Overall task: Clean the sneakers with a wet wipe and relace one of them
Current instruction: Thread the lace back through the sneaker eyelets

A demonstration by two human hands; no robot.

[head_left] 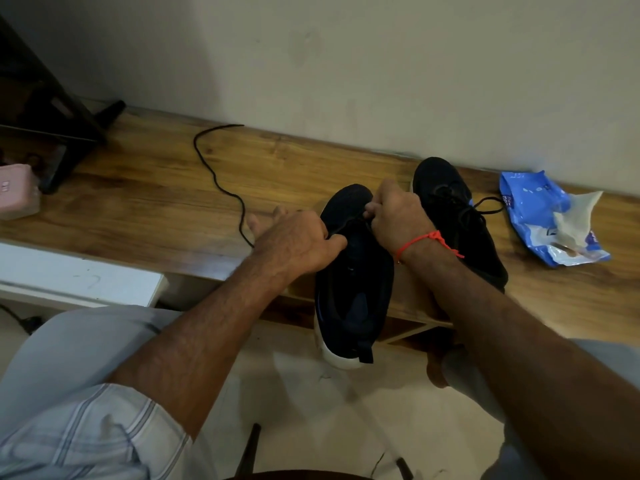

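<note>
A: Where is the shoe that gets the lace?

B: The near sneaker [353, 271] lies on the front edge of the wooden shelf [145, 199], with its toe toward the wall and its white heel hanging over the edge, toward the person. I think it is placed so because the eyelets then face up and are close to both hands.

A: What do the hands do?

B: The left hand [298, 242] grips the left side of the shoe, thumb pressed on the upper, the other fingers curled out of sight; in my judgement it holds the shoe steady. The right hand [394, 216] has its fingers curled tight and pinches something dark at the front eyelets. It seems to be the lace, but this part is too small to be sure.

A: And the lace?

B: One black shoelace [214, 174] runs loose over the shelf from near the wall toward the left hand. Its near end goes behind that hand.

A: How many things do you count?

B: Two sneakers: the second sneaker [457, 216] stands just to the right, already laced. One blue wipe packet [533, 209] lies further right, open, with one wet wipe [575, 211] sticking out. One red thread [429, 239] is around the right wrist.
</note>
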